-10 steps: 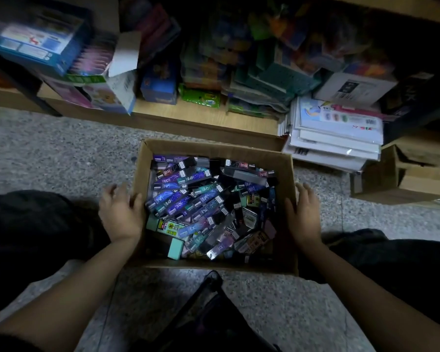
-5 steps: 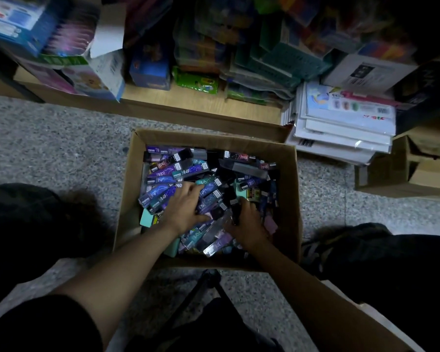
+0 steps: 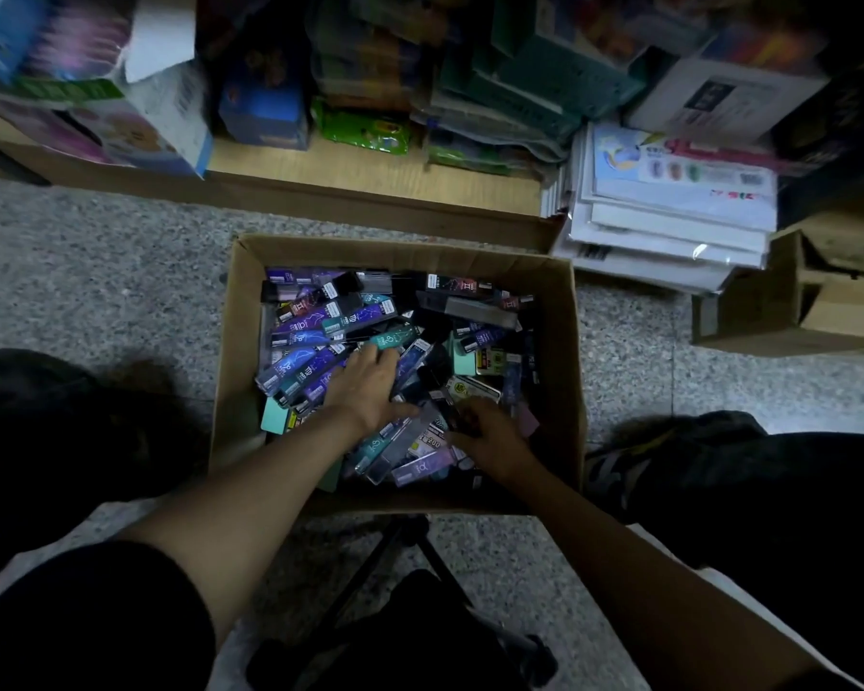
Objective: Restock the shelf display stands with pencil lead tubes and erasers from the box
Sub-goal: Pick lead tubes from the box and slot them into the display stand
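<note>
An open cardboard box sits on the speckled floor in front of me. It is full of pencil lead tubes in purple, blue, teal and black, with a few pastel erasers near its edges. Both hands are inside the box. My left hand lies on top of the pile with its fingers spread over the tubes. My right hand is at the near right of the pile, its fingers curled round a dark tube.
A low wooden shelf runs behind the box, packed with stationery boxes and packets. A stack of white packs overhangs at the right, beside another cardboard box. My dark-clothed knees flank the box. A black tripod stands below.
Both hands left the box's outer sides and went into the pile. Since half a second ago the left hand has slid further across the tubes and the right hand has closed on one.
</note>
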`<state>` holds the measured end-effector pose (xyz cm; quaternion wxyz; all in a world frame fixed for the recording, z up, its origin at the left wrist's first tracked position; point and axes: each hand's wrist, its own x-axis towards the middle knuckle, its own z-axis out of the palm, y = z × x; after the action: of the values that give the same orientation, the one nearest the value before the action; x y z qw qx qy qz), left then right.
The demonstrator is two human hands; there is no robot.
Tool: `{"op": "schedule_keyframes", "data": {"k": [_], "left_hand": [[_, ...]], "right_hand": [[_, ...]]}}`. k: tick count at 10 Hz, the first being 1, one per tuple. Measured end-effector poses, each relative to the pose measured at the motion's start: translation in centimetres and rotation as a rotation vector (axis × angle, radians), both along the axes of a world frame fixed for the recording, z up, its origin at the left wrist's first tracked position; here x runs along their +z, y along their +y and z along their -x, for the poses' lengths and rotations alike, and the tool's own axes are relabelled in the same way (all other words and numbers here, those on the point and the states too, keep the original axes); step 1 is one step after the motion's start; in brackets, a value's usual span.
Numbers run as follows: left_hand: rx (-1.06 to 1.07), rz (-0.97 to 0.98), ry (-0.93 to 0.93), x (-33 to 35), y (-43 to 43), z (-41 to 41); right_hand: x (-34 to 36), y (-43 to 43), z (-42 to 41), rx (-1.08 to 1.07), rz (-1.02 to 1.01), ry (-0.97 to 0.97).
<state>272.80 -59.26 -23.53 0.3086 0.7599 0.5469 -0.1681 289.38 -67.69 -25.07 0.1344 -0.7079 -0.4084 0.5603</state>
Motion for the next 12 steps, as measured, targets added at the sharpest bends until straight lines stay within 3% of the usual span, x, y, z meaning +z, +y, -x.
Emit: {"op": "schedule_keyframes", "data": {"k": [3,6,7,9,10,11,12], "left_hand": [[0.099,0.022,-0.009,0.4,-0.3,-0.5],[0.46,0.11,-0.279,1.0,-0.4,3.9],[0.816,0.205,-0.559,1.2,-1.1,5.3],[1.023,0.24,-0.667,1.7,-1.9,6.1],[1.081,0.241,-0.746,2.1,-1.9,5.8],[1.147,0.28,-0.818,2.3,-1.7,5.6],[1.185,0.272,-0.802,2.3,-1.5,5.7]], "right_hand": [[1.7,0.1,-1.1,-0.327,-0.088,-0.057],[3.1,1.8,3.9,-0.503,0.161,0.3],[2.9,2.8,6.2,-0.608,0.186,0.256],[2.7,4.7,8.1,-0.628,0.109,-0.089],[2.4,5.8,8.1,-0.652,0.153,-0.165],[1.9,6.4,7.7,-0.657,0.183,-0.113],[1.4,6.8,7.3,-0.698,0.276,0.088]]}}
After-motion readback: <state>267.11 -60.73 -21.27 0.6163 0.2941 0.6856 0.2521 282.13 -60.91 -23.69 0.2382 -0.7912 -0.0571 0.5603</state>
